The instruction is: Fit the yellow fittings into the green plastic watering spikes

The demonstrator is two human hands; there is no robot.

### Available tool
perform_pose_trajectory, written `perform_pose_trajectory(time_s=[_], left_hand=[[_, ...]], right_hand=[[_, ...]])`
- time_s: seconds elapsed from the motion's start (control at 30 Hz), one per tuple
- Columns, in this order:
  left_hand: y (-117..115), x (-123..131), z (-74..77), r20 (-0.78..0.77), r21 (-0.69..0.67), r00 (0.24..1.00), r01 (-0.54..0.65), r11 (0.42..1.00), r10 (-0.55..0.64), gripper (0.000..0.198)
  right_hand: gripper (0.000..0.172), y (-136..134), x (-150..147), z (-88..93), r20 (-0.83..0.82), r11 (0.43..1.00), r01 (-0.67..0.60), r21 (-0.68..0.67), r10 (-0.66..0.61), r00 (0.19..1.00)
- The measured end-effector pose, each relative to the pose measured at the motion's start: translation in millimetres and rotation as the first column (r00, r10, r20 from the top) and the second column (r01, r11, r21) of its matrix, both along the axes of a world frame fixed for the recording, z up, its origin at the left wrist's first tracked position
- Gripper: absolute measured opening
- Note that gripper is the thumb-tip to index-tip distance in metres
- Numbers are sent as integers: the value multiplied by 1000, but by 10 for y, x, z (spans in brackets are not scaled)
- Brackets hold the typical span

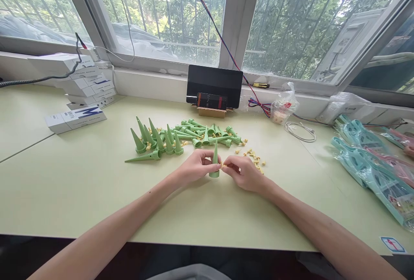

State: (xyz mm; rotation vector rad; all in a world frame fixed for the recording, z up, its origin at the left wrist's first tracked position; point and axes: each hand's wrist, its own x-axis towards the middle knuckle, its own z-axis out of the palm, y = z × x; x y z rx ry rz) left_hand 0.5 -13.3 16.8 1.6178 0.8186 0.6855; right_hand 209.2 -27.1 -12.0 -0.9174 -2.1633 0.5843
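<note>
The person's L hand (199,164) had its fingers wrapped narrow round one green cone (215,155), abt upright, tip up & wide collar down; couldn't tell if the collar touched the counter (181,215). The R hand (242,172) was just beside it, thumb & index pinched on a tiny yellow peg (224,166) close by the cone's R side; peg was mostly hidden, so couldn't tell if it touched the cone.

Just beyond the R fingers, loose yellow pegs (255,159) lay scattered. Left of the L fingers & a bit beyond stood a cluster of upright cones (158,138), w/ one fallen cone (144,157) on its side, tip pointing away from the fingers. Straight past both sets of fingers was a heap of cones (207,131), mostly lying flat.

Farther beyond the fingers, a phone (211,100) leaned in front of a dark tablet (215,82). Well off left of the L fingers sat stacked white boxes (87,82). Beyond the R fingers, a tied plastic bag (284,105) stood near a coiled white cable (300,132); well right, turquoise plastic pcs (371,163) in clear wrap.
</note>
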Motion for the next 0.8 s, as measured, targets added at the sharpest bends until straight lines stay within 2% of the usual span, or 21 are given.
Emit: perform_pose_trajectory(time_s=[0.43,0.7,0.8], left_hand=[[76,-21,-114,-48,44,997,58,997,-56,32],[53,20,-115,124,-51,988,94,994,-87,40],[53,27,-120,145,-71,985,104,992,-92,41]], right_hand=[[18,2,7,-11,-47,999,44,29,-42,998],[21,-12,-5,-20,-55,999,28,29,-26,998],[22,-15,-11,-17,-57,999,22,26,-20,998]])
